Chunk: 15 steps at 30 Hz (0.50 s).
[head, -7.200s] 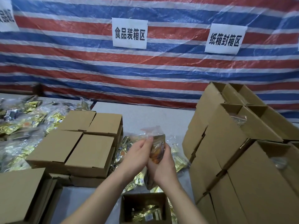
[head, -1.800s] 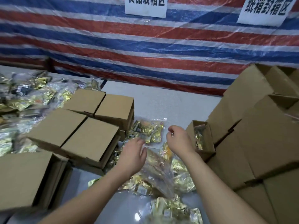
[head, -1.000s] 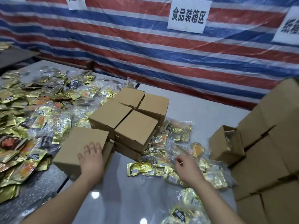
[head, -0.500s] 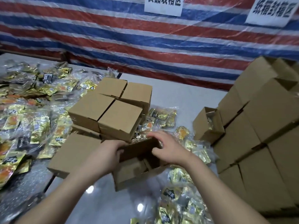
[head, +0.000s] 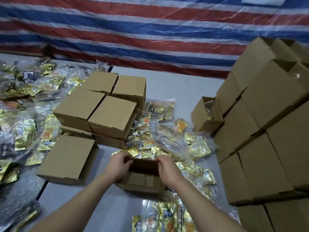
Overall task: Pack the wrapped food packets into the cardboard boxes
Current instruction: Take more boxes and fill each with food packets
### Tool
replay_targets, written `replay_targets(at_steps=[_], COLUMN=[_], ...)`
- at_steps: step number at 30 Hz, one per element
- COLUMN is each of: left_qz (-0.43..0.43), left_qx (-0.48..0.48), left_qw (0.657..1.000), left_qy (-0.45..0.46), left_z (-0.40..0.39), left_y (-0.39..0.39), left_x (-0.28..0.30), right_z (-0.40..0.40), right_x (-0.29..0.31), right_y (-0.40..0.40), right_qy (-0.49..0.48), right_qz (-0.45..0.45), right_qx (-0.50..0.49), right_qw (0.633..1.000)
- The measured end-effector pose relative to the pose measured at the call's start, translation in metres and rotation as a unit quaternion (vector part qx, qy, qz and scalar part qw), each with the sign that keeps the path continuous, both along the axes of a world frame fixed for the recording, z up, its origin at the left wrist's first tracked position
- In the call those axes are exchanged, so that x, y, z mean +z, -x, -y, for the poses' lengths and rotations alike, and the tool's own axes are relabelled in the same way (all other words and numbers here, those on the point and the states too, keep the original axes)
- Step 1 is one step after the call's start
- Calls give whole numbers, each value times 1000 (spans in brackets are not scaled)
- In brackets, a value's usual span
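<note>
An empty box (head: 142,178) at six o'clock on the surface (head: 175,86) is held open, its far rim pinched by the left hand (head: 119,166) and right hand (head: 167,168); next, packets (head: 167,144) at twelve o'clock likely need gathering in.

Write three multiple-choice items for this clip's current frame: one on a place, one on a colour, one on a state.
1. Where is the open box that both hands hold?
A. on the right-hand stack
B. on the table, in front of the person
C. on the floor

2. What colour are most packets?
A. gold
B. green
C. white

3. The held box is:
A. sealed
B. crushed
C. open and empty

Answers: 1 B, the left hand and right hand grip its rim on the tabletop; 2 A, gold wrappers dominate; 3 C, only bare cardboard shows inside.
</note>
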<state>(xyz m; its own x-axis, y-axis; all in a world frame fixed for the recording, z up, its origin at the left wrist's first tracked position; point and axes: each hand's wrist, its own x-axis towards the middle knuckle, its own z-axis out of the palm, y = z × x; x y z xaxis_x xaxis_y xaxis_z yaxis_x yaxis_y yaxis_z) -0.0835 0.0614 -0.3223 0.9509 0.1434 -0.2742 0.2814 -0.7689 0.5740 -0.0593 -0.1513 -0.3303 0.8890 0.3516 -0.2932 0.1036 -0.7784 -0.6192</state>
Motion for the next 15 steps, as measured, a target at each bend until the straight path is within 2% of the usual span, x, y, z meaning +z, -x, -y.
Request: replay_targets(at_steps=[3, 5, 7, 8, 9, 11, 12, 14, 15], left_qz=[34, 126, 249, 271, 231, 60, -18, -133, -159], left_qx=[13, 7, -79, -145, -221, -334, -375, -399, -396], left_qw=[999, 991, 963, 949, 946, 938, 920, 885, 875], left_qy=[-12, -43, -62, -69, -60, -73, -114, -200, -227], left_z=[3, 9, 20, 27, 36, 55, 64, 80, 85], left_y=[6, 18, 40, 54, 68, 89, 97, 108, 112], left_x=[-7, -1, 4, 3, -1, -22, -36, -64, -75], right_z=[2, 5, 6, 6, 5, 4, 4, 5, 5], right_x=[-7, -11, -11, -11, -11, -11, -10, -9, -7], right_y=[-3, -8, -13, -15, -17, -20, -20, -19, -18], right_qy=[9, 17, 23, 27, 31, 41, 45, 56, 61], right_qz=[-23, -25, -21, -17, -13, -13, -17, -27, -31], right_qx=[-13, -18, -20, -21, -22, -19, -16, -12, -11], right_qw=[1000, 999, 999, 999, 999, 999, 999, 998, 998])
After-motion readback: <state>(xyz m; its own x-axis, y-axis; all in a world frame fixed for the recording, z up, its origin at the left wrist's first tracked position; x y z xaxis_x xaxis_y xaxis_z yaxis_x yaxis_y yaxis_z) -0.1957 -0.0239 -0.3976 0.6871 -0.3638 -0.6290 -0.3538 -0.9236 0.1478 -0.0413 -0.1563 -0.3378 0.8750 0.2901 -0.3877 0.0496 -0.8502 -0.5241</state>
